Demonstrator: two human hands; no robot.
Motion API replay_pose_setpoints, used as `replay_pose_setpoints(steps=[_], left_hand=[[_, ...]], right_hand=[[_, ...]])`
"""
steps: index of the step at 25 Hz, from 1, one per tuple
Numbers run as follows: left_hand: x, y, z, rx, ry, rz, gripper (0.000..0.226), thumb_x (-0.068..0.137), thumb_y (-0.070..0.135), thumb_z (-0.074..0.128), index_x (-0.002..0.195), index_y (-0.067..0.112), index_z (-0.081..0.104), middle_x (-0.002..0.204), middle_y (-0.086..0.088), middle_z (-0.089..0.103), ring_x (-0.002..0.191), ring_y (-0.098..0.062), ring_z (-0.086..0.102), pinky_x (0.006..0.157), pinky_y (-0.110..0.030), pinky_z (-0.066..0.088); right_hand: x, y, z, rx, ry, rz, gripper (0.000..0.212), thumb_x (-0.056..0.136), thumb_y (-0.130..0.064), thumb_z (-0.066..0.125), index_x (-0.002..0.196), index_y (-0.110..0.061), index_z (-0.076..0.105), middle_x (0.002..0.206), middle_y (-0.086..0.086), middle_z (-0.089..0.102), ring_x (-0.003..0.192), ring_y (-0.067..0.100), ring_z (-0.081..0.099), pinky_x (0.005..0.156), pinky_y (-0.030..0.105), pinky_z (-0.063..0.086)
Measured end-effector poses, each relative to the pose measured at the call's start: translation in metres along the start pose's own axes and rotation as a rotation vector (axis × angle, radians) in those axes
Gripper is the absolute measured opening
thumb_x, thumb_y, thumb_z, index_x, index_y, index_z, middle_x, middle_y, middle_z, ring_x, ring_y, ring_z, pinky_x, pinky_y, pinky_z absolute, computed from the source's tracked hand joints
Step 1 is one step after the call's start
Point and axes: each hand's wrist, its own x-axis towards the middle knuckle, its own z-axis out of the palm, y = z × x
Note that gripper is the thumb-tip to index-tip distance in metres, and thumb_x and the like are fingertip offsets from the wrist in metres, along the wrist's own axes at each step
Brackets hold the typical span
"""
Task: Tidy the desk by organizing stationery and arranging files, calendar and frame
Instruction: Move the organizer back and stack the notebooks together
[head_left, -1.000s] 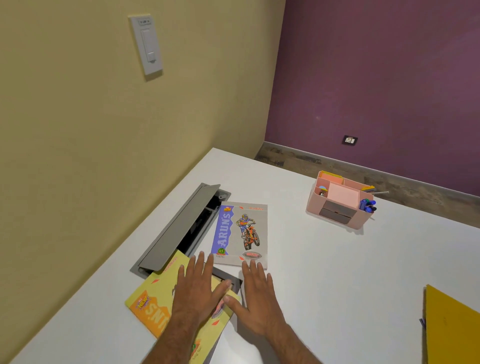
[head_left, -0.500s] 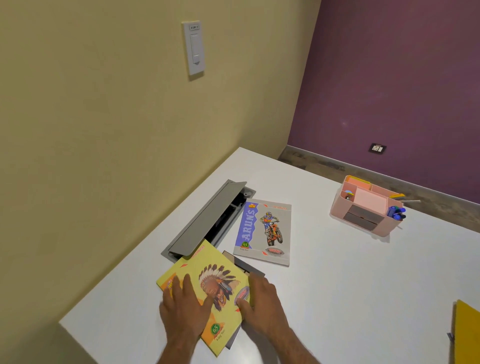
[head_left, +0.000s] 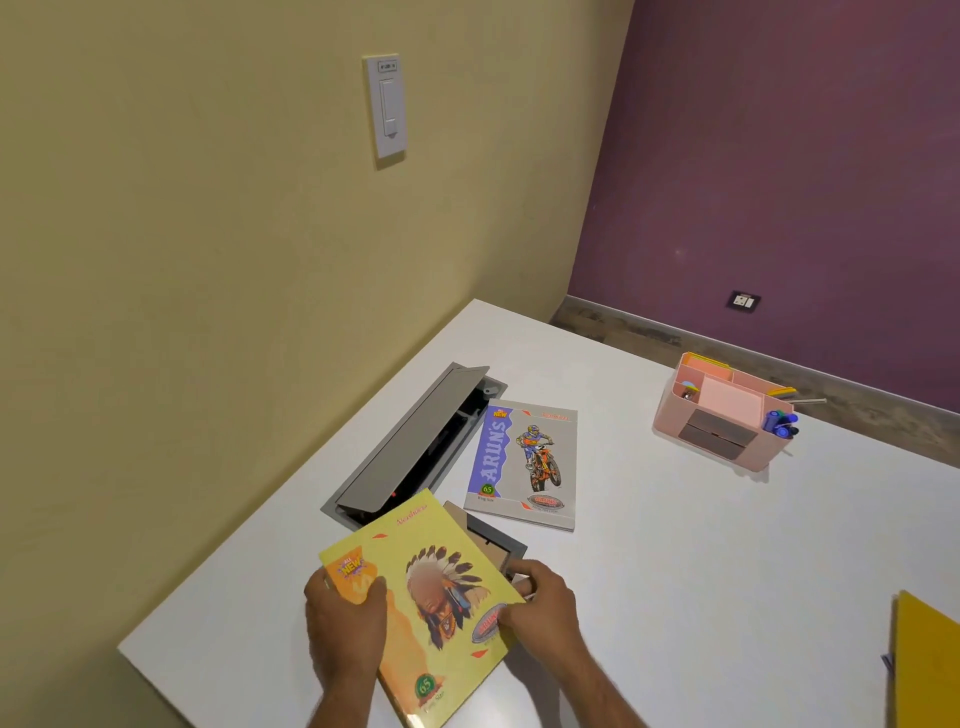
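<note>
**Desk tidy under way, with books and frame yet to be placed**

A person works at the near left corner of a white desk (head_left: 675, 571), both hands on a yellow notebook (head_left: 431, 587) printed with a feathered headdress. The left hand (head_left: 343, 618) is closed over the book's left edge, thumb on the cover; the right hand (head_left: 540, 603) grips the right edge, its fingers curled under — whether they also catch the picture frame (head_left: 493, 540) lying beneath cannot be told. The frame shows only as a grey and tan corner poking out from under the book's far side.

By the look of things, the job is partly done. The pink organizer (head_left: 722, 415) near the far edge already holds the small stationery: blue markers in one end pocket, pink and yellow note pads, and a thin stick jutting from its right side. Left to do, it seems, are stacking the notebooks, standing the frame up and squaring away the yellow file (head_left: 924, 660) at the right border. No calendar is in view.

The count: two notebooks — the yellow one in hand and a grey one with a motorbike rider (head_left: 524, 462) lying flat just beyond it, well apart from the organizer; one frame; one organizer; one file showing, though a darker edge beside it may be a second. One grey cable hatch (head_left: 415, 441) stands open in the desktop by the wall, the grey notebook's corner just beside it.
</note>
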Motion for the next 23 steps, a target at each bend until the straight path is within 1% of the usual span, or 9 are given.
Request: replay_pose_setpoints(steps=[4,7,9,11,13,15,18,20,23], left_hand=[[-0.018,0.009,0.000,-0.088,-0.057,0.045,0.026,0.089,0.031,0.066,0.109,0.017,0.058,0.100,-0.008,0.068,0.085,-0.028,0.058,0.075,-0.038,0.045],[-0.036,0.016,0.007,-0.183,-0.150,0.068,0.014,0.091,0.031,0.064,0.101,0.031,0.054,0.094,-0.004,0.070,0.083,-0.027,0.063,0.079,-0.044,0.053],[-0.045,0.024,0.014,-0.213,-0.222,0.097,0.014,0.094,0.033,0.061,0.096,0.040,0.049,0.090,0.003,0.070,0.081,-0.023,0.068,0.075,-0.047,0.057],[-0.054,0.039,0.021,-0.251,-0.316,0.137,0.015,0.096,0.030,0.059,0.096,0.040,0.048,0.091,0.007,0.070,0.079,-0.020,0.070,0.070,-0.044,0.058],[-0.062,0.054,0.030,-0.286,-0.411,0.181,0.014,0.096,0.026,0.059,0.099,0.036,0.050,0.094,0.005,0.072,0.078,-0.018,0.073,0.067,-0.043,0.059],[-0.066,0.067,0.041,-0.268,-0.477,0.221,0.012,0.096,0.027,0.059,0.101,0.036,0.052,0.090,0.006,0.075,0.075,-0.015,0.074,0.068,-0.046,0.060],[-0.070,0.087,0.056,-0.243,-0.569,0.273,0.010,0.095,0.034,0.060,0.102,0.036,0.052,0.083,0.006,0.077,0.071,-0.017,0.074,0.068,-0.046,0.060],[-0.068,0.102,0.065,-0.228,-0.606,0.306,0.012,0.094,0.037,0.060,0.103,0.032,0.054,0.080,0.001,0.076,0.069,-0.018,0.074,0.067,-0.044,0.061],[-0.054,0.118,0.085,-0.144,-0.533,0.376,0.021,0.091,0.046,0.060,0.105,0.030,0.056,0.087,0.002,0.073,0.074,-0.016,0.071,0.069,-0.042,0.060]], right_hand=[[0.006,0.016,-0.029,0.055,-0.072,0.095,0.040,0.055,-0.002,0.064,0.092,-0.018,0.068,0.083,0.002,0.072,0.076,0.017,0.071,0.067,0.036,0.061],[0.006,0.029,-0.051,0.098,-0.082,0.138,0.031,0.050,-0.006,0.064,0.081,-0.009,0.069,0.081,0.010,0.075,0.075,0.026,0.073,0.069,0.045,0.059],[0.003,0.034,-0.063,0.152,-0.081,0.139,0.026,0.053,-0.010,0.075,0.075,-0.006,0.062,0.079,0.016,0.072,0.070,0.029,0.072,0.063,0.043,0.057],[0.000,0.037,-0.073,0.239,-0.117,0.118,0.029,0.059,-0.008,0.082,0.076,-0.005,0.059,0.078,0.019,0.067,0.066,0.027,0.069,0.059,0.035,0.054],[-0.005,0.035,-0.079,0.377,-0.195,0.084,0.023,0.072,0.006,0.077,0.091,0.006,0.063,0.089,0.024,0.071,0.073,0.033,0.070,0.060,0.035,0.056],[-0.008,0.033,-0.083,0.454,-0.224,0.029,0.025,0.081,0.008,0.069,0.106,0.005,0.066,0.100,0.025,0.072,0.086,0.040,0.071,0.070,0.043,0.059],[-0.005,0.039,-0.092,0.477,-0.120,-0.032,0.025,0.085,0.002,0.067,0.110,-0.002,0.066,0.102,0.020,0.073,0.094,0.041,0.069,0.082,0.052,0.057],[-0.003,0.042,-0.103,0.503,-0.060,-0.030,0.025,0.086,0.000,0.066,0.111,-0.004,0.066,0.103,0.019,0.073,0.094,0.040,0.069,0.077,0.048,0.058],[0.002,0.047,-0.125,0.552,0.020,-0.024,0.025,0.087,0.001,0.065,0.111,-0.004,0.066,0.101,0.018,0.074,0.091,0.038,0.071,0.072,0.042,0.058]])
